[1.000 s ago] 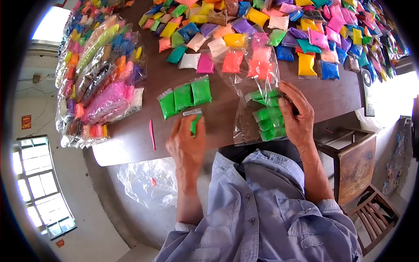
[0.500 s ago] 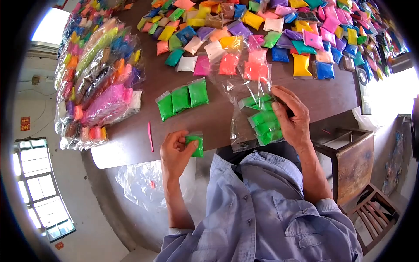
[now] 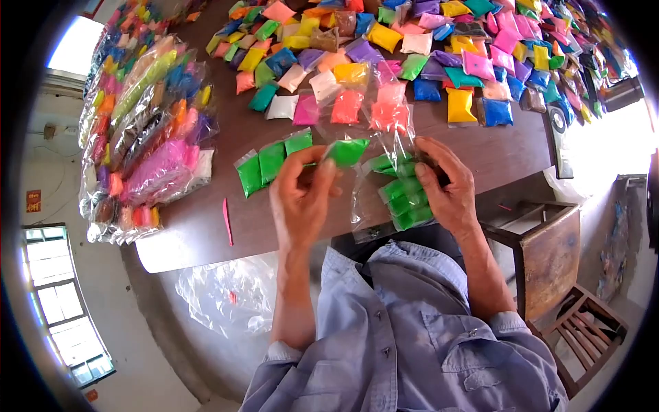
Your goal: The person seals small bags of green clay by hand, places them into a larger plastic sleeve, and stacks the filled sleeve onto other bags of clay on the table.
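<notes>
Pinched between the thumb and fingers of my left hand (image 3: 305, 192) is a small green packet (image 3: 347, 152), raised over the table at the left side of a large clear plastic bag (image 3: 357, 199). My right hand (image 3: 447, 182) grips that bag by its right edge, fingers curled on the film. Inside the bag lie several green packets (image 3: 405, 199), and coral-red packets (image 3: 389, 110) show at its far end. Just beyond my left hand, a row of green packets (image 3: 261, 167) rests on the table, partly hidden by the hand.
A big heap of colourful packets (image 3: 419, 44) covers the table's far side. Filled clear bags of packets (image 3: 154, 137) are piled at the left. A pink plastic knife-like tool (image 3: 227, 222) lies near the front edge. A wooden stool (image 3: 549, 254) stands at the right, clear film (image 3: 226, 288) below the table.
My left hand has moved up and right with the green packet, from the table's front edge to the bag. My right hand still holds the bag at nearly the same place.
</notes>
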{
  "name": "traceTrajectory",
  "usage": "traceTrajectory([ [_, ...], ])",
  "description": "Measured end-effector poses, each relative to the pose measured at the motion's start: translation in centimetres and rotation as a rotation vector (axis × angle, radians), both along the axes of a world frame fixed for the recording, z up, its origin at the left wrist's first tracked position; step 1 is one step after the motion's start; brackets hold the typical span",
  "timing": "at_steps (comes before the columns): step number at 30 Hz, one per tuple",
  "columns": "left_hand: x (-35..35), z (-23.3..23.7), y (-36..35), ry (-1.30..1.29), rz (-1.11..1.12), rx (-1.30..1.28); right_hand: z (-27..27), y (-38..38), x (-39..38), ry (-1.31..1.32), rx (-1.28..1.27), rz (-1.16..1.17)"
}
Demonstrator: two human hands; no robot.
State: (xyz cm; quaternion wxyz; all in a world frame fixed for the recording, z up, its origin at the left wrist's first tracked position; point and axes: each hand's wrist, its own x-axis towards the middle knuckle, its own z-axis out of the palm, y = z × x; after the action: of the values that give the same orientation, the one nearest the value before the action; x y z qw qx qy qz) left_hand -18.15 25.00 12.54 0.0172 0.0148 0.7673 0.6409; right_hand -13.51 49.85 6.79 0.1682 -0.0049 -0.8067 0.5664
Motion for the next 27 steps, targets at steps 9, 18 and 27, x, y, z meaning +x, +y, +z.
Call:
traceTrajectory([
  [9, -2.1, -2.4, 3.0, 0.134, -0.198, -0.228, 1.4, 0.2, -0.4, -0.026, 0.02, 0.064],
  [18, -1.7, -2.0, 3.9, 0.254, -0.199, -0.363, 1.3, 0.4, -1.0, -0.026, 0.051, 0.077],
  [27, -2.0, -3.5, 3.8, 0.341, -0.248, -0.505, 1.1, 0.5, -1.0, -0.028, 0.053, 0.073],
])
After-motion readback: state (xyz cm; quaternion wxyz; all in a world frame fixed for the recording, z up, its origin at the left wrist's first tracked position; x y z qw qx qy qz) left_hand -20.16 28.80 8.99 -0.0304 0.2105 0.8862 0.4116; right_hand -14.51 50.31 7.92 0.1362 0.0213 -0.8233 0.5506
